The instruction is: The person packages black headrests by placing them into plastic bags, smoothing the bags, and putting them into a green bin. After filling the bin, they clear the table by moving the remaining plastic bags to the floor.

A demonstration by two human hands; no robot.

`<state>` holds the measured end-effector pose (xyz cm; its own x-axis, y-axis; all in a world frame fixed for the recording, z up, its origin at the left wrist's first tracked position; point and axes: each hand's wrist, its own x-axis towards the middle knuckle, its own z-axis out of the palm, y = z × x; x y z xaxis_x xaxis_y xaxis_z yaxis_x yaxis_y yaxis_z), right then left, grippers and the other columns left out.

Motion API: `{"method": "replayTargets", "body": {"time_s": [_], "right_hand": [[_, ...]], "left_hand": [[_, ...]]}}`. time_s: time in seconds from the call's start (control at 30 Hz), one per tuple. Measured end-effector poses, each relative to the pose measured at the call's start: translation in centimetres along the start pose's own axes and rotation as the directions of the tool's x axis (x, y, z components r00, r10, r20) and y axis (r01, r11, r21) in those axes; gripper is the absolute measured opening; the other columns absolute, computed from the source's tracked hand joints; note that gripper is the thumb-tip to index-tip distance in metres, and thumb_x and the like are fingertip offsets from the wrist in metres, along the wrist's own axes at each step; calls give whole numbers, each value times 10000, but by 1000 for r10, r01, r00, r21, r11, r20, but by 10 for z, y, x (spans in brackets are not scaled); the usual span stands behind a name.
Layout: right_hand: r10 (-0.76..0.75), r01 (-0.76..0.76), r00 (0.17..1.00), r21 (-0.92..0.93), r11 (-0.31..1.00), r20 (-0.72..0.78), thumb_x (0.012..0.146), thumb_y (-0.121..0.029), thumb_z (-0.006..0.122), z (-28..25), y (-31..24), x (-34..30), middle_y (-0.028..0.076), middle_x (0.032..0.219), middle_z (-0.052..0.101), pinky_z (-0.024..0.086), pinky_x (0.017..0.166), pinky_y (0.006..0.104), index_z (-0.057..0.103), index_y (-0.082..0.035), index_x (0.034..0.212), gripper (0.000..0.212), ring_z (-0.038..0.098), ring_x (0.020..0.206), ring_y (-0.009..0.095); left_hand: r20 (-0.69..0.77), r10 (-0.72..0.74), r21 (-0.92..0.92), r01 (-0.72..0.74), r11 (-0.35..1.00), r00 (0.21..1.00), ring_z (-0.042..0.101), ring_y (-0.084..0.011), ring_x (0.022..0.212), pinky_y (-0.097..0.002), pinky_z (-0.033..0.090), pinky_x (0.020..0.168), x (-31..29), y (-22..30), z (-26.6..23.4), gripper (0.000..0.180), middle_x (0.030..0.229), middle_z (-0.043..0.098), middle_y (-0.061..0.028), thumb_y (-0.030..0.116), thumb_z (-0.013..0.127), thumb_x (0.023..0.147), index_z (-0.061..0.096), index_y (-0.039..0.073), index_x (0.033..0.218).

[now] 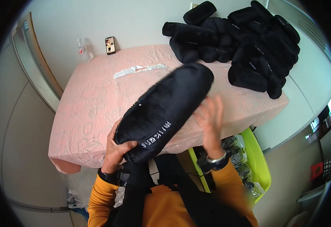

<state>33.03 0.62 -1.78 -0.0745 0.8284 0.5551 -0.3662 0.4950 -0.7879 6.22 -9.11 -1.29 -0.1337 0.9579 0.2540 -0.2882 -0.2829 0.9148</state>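
Observation:
A long black plush bolster pillow (165, 109) with white lettering slants over the near part of the table, its far end up to the right. My left hand (118, 147) grips its lower left end, thumb on top and fingers around the side. Along the pillow's left edge runs a gathered seam with a small white speck. My right hand (210, 119) is beside the right side of the pillow, fingers stretched and slightly blurred by motion. Nothing shows in that hand; whether its fingertips touch the pillow I cannot tell.
A pink patterned cloth covers the table (86, 109). Several similar black pillows (248, 49) are heaped at the back right. A torn plastic strip (139, 70), a phone (110, 45) and a bottle (83, 51) lie or stand farther back. Below right is a lime-green bin (262, 166) holding plastic-wrapped items.

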Motion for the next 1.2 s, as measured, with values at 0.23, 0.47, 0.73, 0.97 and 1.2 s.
{"method": "replayTargets", "body": {"time_s": [0.23,0.47,0.73,0.97,1.2], "right_hand": [[146,-141,988,-85,986,53,851,-209,727,-37,-12,43,133,1375,474,411,1026,338,381,26,1412,700,478,1239,204],[280,-193,957,-544,817,81,837,-193,754,-42,-5,39,133,1243,582,461,940,332,586,12,1200,450,558,1135,221],[-237,703,708,-632,325,666,773,-341,772,37,-10,70,183,1265,562,417,993,437,602,-12,1213,575,533,1173,341],[63,670,656,-618,410,752,711,-493,782,62,18,68,170,1310,544,338,1073,434,506,-64,1362,828,494,1236,328],[230,482,772,-782,395,593,644,-495,833,9,21,93,195,1325,535,394,1033,443,490,-49,1369,918,512,1209,356]], "left_hand": [[47,-95,-79,98,992,994,600,-183,1103,-295,453,995,14,8,-26,701,1246,604,-99,128,734,754,458,0,1386],[-173,-8,274,56,960,985,589,-192,1123,-307,455,982,30,12,-60,595,1209,614,-90,249,688,848,496,15,1360],[92,297,829,-238,506,950,503,-315,1249,-379,391,1050,37,26,-36,735,1357,513,-181,447,761,791,518,46,1358],[431,64,898,-421,-131,900,432,-379,1297,-452,348,1068,48,30,-4,1092,1437,424,-205,439,881,551,393,84,1461],[295,-1,955,-295,-9,955,461,-369,1251,-469,354,1042,53,26,-16,1240,1358,474,-185,362,928,435,336,96,1490]]}}
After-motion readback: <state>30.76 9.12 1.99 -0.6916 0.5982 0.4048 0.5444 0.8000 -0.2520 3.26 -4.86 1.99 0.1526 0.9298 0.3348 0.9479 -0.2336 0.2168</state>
